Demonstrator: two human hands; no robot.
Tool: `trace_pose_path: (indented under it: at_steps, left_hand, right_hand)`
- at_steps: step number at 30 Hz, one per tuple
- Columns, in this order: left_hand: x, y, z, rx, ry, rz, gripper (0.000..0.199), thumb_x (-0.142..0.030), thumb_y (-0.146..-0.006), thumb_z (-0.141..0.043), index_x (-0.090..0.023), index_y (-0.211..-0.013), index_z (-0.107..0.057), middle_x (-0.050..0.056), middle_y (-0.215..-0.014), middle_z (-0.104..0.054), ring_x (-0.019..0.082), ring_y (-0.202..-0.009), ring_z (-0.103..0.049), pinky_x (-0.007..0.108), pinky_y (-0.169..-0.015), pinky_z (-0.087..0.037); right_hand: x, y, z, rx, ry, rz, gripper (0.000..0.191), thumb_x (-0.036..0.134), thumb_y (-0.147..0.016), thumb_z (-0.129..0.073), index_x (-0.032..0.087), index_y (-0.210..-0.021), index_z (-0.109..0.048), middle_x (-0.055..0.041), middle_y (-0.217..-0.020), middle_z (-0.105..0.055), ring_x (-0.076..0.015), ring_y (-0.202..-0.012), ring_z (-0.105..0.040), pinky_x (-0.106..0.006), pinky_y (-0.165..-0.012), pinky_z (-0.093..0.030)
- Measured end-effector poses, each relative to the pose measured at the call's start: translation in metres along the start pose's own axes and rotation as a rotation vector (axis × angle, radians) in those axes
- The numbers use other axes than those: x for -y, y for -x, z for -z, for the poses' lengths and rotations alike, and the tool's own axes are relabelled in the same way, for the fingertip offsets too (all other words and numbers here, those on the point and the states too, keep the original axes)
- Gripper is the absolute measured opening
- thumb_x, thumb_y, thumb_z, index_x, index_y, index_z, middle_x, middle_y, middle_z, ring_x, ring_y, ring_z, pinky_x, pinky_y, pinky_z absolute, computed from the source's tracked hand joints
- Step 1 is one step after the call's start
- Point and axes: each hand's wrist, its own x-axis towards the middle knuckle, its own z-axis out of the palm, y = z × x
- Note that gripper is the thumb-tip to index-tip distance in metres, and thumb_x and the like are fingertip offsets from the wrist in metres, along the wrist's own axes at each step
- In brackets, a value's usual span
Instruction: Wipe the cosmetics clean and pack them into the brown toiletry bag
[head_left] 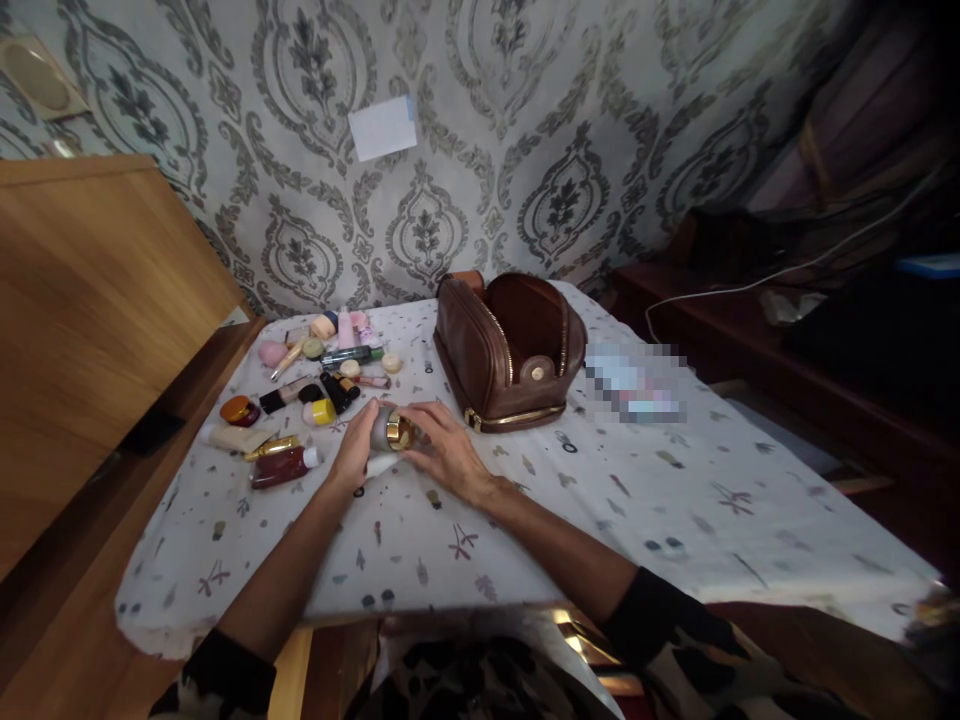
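Observation:
Between my two hands lies a small jar with a shiny gold band and a greyish, see-through part. My left hand is closed round its left side, and the fingers of my right hand press on its gold right end. Just behind my right hand a brown leather bag stands with its zipped top open. Left of my hands are a yellow-lidded jar, a dark red bottle with a white cap, a gold tube and a beige tube.
More cosmetics, among them a green bottle and a pink sponge, cover the back left of the cloth-covered table. A blurred-out flat item lies right of the bag. A wooden panel stands at the left.

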Motion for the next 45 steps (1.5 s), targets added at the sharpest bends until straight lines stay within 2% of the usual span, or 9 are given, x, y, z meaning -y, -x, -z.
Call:
trace_pose_path:
  at_steps: [5,9,15,23,31,35,40,42,45]
  left_hand:
    - [0.002,-0.002,0.002,-0.03,-0.051,0.033,0.059,-0.07,-0.08,-0.053,-0.016,-0.096,-0.07,0.006,-0.09,-0.075,0.023,-0.088,-0.07,0.033,-0.085,-0.051]
    - [0.0,-0.001,0.003,-0.003,-0.175,-0.014,0.06,-0.071,-0.085,-0.044,-0.017,-0.089,-0.07,0.005,-0.089,-0.073,0.021,-0.087,-0.067,0.031,-0.086,-0.049]
    - [0.001,0.001,0.005,0.057,-0.407,-0.136,0.05,-0.063,-0.084,-0.052,-0.019,-0.061,-0.052,-0.003,-0.056,-0.051,0.014,-0.057,-0.045,0.026,-0.058,-0.037]
    - [-0.011,0.013,0.0,-0.144,-0.572,-0.414,0.025,-0.043,-0.09,-0.051,-0.021,-0.08,-0.059,-0.001,-0.074,-0.06,0.017,-0.073,-0.053,0.026,-0.071,-0.039]
    - [-0.01,0.011,0.001,-0.055,-0.586,-0.375,0.029,-0.046,-0.09,-0.049,-0.02,-0.08,-0.058,0.0,-0.076,-0.061,0.018,-0.076,-0.056,0.026,-0.074,-0.041]
    - [-0.008,0.009,0.002,-0.024,-0.572,-0.326,0.034,-0.051,-0.09,-0.049,-0.02,-0.081,-0.058,-0.001,-0.075,-0.059,0.017,-0.074,-0.054,0.025,-0.071,-0.041]
    - [-0.007,0.009,0.001,-0.007,-0.636,-0.3,0.041,-0.058,-0.088,-0.048,-0.019,-0.083,-0.061,-0.001,-0.07,-0.056,0.017,-0.068,-0.051,0.025,-0.065,-0.04]
    - [-0.006,0.008,0.001,-0.002,-0.675,-0.294,0.042,-0.059,-0.088,-0.047,-0.019,-0.082,-0.061,-0.001,-0.067,-0.055,0.017,-0.066,-0.05,0.025,-0.063,-0.039]
    - [-0.007,0.006,-0.001,0.03,-0.733,-0.305,0.044,-0.06,-0.088,-0.045,-0.02,-0.081,-0.061,-0.001,-0.064,-0.054,0.018,-0.064,-0.049,0.026,-0.06,-0.038]
  right_hand:
    - [-0.002,0.001,-0.006,-0.012,-0.106,-0.162,0.075,0.027,-0.076,-0.078,0.021,-0.142,-0.043,-0.0122,-0.126,-0.058,-0.0257,-0.115,-0.058,-0.043,-0.098,-0.05]
    - [-0.003,0.001,-0.01,-0.035,-0.111,-0.161,0.064,0.028,-0.073,-0.079,0.018,-0.131,-0.053,-0.0112,-0.121,-0.063,-0.0244,-0.112,-0.06,-0.041,-0.098,-0.05]
    - [-0.002,0.004,-0.011,-0.124,-0.005,-0.039,0.058,0.029,-0.074,-0.077,0.018,-0.127,-0.055,-0.0125,-0.122,-0.065,-0.0245,-0.113,-0.06,-0.041,-0.101,-0.048]
    - [0.003,-0.001,-0.01,-0.179,0.074,-0.181,0.053,0.032,-0.072,-0.076,0.017,-0.119,-0.057,-0.0117,-0.11,-0.067,-0.0259,-0.102,-0.063,-0.042,-0.09,-0.053]
    - [0.015,-0.004,0.004,-0.169,0.211,-0.091,0.039,0.034,-0.072,-0.075,0.019,-0.106,-0.061,-0.0107,-0.099,-0.067,-0.0268,-0.098,-0.062,-0.04,-0.086,-0.053]
    - [0.029,-0.014,0.03,-0.291,0.132,-0.079,0.041,0.035,-0.071,-0.075,0.019,-0.106,-0.061,-0.0089,-0.097,-0.067,-0.0237,-0.094,-0.063,-0.035,-0.082,-0.053]
    - [0.039,-0.044,0.103,-0.514,-0.004,-0.163,0.046,0.044,-0.076,-0.071,0.017,-0.11,-0.059,-0.0068,-0.101,-0.067,-0.0189,-0.089,-0.063,-0.03,-0.077,-0.052]
    - [0.034,-0.059,0.136,-0.578,0.059,-0.19,0.047,0.046,-0.078,-0.067,0.016,-0.113,-0.057,-0.0055,-0.099,-0.067,-0.018,-0.087,-0.063,-0.03,-0.076,-0.05]
    - [0.017,-0.077,0.174,-0.488,0.319,-0.292,0.045,0.043,-0.076,-0.068,0.014,-0.11,-0.059,-0.0038,-0.088,-0.066,-0.0173,-0.078,-0.061,-0.029,-0.072,-0.047]
